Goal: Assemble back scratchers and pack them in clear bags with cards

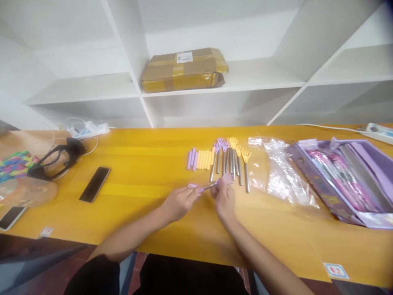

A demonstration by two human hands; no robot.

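White shelving (221,28) backs the worktop (138,217), which has an orange-yellow, wood-look surface. Head view: taped cardboard box (178,71) on a shelf, white label on top. Below, both hands out over the middle of the worktop, bare forearms, dark sleeve on the left arm. Left hand (179,202): grip closed at the near-left end of the purple-headed scratcher (210,186), purple showing at the fingertips. Right hand (225,200): grip closed at its head end. Scratcher sits between the hands, metal rod slanting up to the right; finer finger contact too blurred to call. Just beyond the hands, a cluster of metal-rod scratchers (247,178), some purple heads, some yellow, heads pointing at the shelving. Left of those, side by side: purple tubes (192,159), then yellow tubes (203,159). Right of the cluster, crumpled clear plastic bags (284,176), then a purple box (340,209), open and tilted in view, pink packaged items (346,176) inside. Far left: dark-screened phone (95,184) lying flat, black strapped object (66,155), multicoloured pile (18,166), second phone (11,217) near the front edge. White power strips (90,129) at the back left and right, cables attached. Number sticker (336,270) on the front edge, right side.
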